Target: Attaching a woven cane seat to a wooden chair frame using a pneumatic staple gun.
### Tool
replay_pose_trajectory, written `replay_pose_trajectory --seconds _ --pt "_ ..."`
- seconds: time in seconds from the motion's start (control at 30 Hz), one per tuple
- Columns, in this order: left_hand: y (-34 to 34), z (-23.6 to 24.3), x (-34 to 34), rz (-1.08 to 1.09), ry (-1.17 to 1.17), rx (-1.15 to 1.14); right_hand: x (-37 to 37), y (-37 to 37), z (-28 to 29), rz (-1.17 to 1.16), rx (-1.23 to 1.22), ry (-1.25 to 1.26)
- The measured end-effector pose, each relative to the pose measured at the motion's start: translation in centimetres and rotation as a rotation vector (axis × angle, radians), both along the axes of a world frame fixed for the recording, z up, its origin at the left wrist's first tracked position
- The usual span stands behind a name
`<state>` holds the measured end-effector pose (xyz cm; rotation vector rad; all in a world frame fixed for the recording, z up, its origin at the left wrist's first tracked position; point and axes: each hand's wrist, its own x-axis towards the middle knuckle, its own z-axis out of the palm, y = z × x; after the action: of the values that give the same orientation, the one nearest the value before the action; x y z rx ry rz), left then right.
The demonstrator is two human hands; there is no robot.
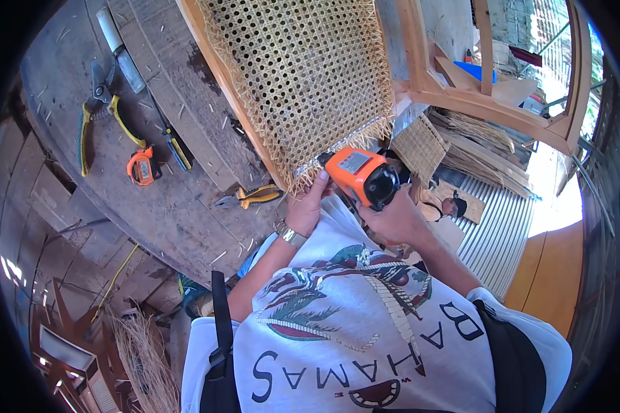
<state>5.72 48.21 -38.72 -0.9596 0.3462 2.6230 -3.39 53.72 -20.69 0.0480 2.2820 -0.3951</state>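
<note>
A wooden frame covered with woven cane webbing (303, 69) reaches away from me, loose cane ends fringing its near edge. My right hand (396, 219) grips an orange and black staple gun (357, 175), whose nose is at that near edge. My left hand (310, 206) pinches the near left corner of the cane-covered frame, thumb up against the cane ends, close beside the gun's nose. The fingers under the edge are partly hidden.
On the worn wooden table (207, 213) lie yellow-handled pliers (255, 197), a screwdriver (179, 150), an orange tape measure (143, 167), pruning shears (102, 96) and a white-handled blade (120, 55). A bare wooden frame (489, 103) stands at right. Another person (442, 206) is visible beyond my right hand.
</note>
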Motion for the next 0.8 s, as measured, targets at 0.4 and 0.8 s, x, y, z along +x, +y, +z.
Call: replay_pose_trajectory --seconds 0.4,0.8 --pt "-2.0 0.0 2.0 0.022 -0.011 0.116 0.5 0.1 0.5 -0.086 -0.092 -0.017" --pt "-2.6 0.6 1.0 -0.034 -0.062 -0.164 1.6 0.2 -0.4 -0.076 -0.122 -0.036"
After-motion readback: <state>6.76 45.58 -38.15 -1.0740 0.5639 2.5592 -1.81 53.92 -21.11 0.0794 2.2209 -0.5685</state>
